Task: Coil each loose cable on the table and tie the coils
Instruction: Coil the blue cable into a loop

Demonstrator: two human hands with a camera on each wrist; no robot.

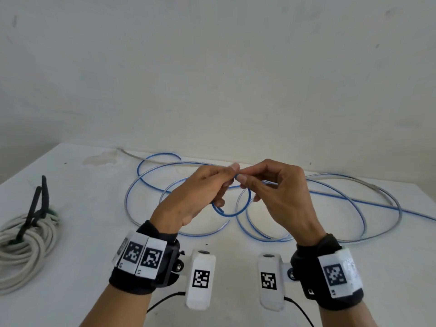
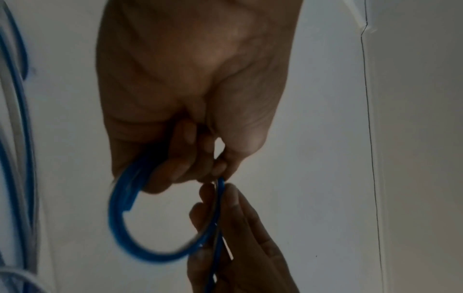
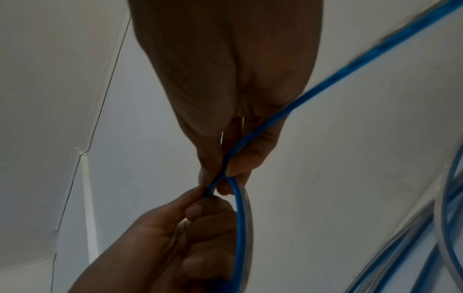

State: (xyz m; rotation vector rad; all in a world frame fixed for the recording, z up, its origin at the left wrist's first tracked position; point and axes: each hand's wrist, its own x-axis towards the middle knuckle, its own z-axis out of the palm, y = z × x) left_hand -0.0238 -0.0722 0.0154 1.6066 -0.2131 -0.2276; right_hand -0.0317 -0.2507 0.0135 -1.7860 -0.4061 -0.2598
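Observation:
A long blue cable point(image 1: 335, 197) lies in loose loops across the white table point(image 1: 94, 232). My left hand point(image 1: 207, 182) and right hand point(image 1: 264, 182) are raised above the loops, fingertips meeting. Both pinch the cable where a small loop point(image 1: 232, 213) closes, and the loop hangs below the hands. In the left wrist view the left hand point(image 2: 190, 123) curls round the small loop point(image 2: 130, 237), whose cut end shows. Seen from the right wrist, the right hand point(image 3: 225, 123) pinches the blue cable point(image 3: 338, 75), which runs off to the upper right.
A coiled white cable point(image 1: 26, 244) bound with a black tie point(image 1: 35, 208) sits at the table's left edge. A grey cable point(image 1: 342, 177) runs along the back of the table by the white wall. Thin black wires trail from the wrist cameras.

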